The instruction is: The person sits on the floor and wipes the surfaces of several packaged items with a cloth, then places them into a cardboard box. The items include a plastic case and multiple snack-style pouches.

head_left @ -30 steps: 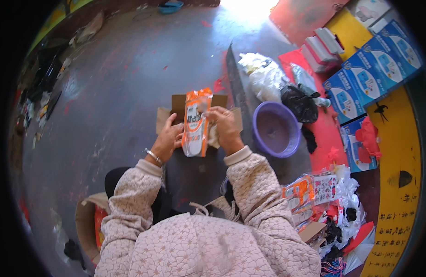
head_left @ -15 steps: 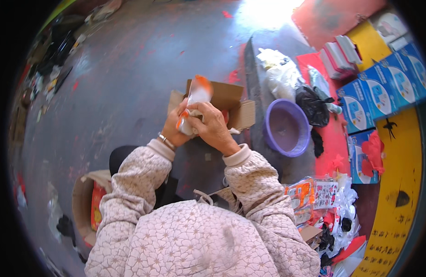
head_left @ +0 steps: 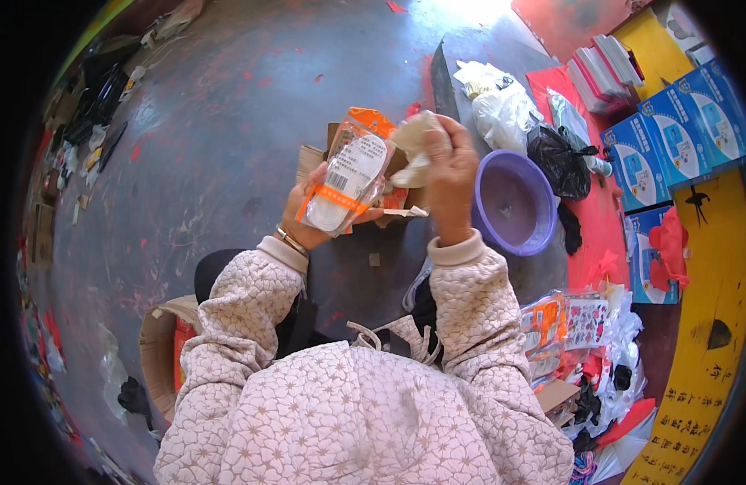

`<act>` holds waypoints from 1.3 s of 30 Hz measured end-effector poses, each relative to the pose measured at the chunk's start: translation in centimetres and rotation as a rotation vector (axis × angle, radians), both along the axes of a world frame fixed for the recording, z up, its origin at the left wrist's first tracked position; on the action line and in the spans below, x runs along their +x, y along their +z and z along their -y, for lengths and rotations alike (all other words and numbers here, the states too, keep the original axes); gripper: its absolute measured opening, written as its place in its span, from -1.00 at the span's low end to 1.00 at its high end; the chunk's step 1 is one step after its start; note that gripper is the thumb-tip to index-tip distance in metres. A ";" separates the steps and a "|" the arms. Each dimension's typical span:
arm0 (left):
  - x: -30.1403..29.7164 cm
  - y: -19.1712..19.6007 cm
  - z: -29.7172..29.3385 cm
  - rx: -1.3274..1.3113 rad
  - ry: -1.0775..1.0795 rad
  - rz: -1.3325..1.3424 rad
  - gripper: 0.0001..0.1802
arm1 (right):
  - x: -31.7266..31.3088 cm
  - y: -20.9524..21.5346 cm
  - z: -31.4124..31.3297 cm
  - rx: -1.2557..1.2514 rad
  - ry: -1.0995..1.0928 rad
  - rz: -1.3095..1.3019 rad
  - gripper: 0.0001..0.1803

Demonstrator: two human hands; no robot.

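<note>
In the head view, your left hand (head_left: 307, 217) grasps an orange-and-clear insole packet (head_left: 346, 172) near centre, apparently cradling its edges to leave the printed face uncovered; your right hand (head_left: 455, 182), at three o'clock, clutches a cream cloth-like piece (head_left: 415, 144) apart from it. A cardboard box (head_left: 310, 163) opens behind; the scuffed, red-flecked grey floor (head_left: 219, 121) stretches toward ten o'clock, blue cartons (head_left: 682, 137) toward two.

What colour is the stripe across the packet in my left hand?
Orange! The stripe on the packet shows best in the head view.
</note>
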State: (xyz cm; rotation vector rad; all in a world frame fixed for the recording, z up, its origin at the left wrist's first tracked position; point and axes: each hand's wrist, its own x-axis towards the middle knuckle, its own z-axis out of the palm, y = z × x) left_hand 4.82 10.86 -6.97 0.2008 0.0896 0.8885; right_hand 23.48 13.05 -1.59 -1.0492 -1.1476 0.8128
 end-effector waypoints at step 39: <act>-0.3 1.6 -0.8 0.559 0.171 -0.939 -0.47 | 0.8 -0.5 0.2 -0.533 0.520 0.112 -0.37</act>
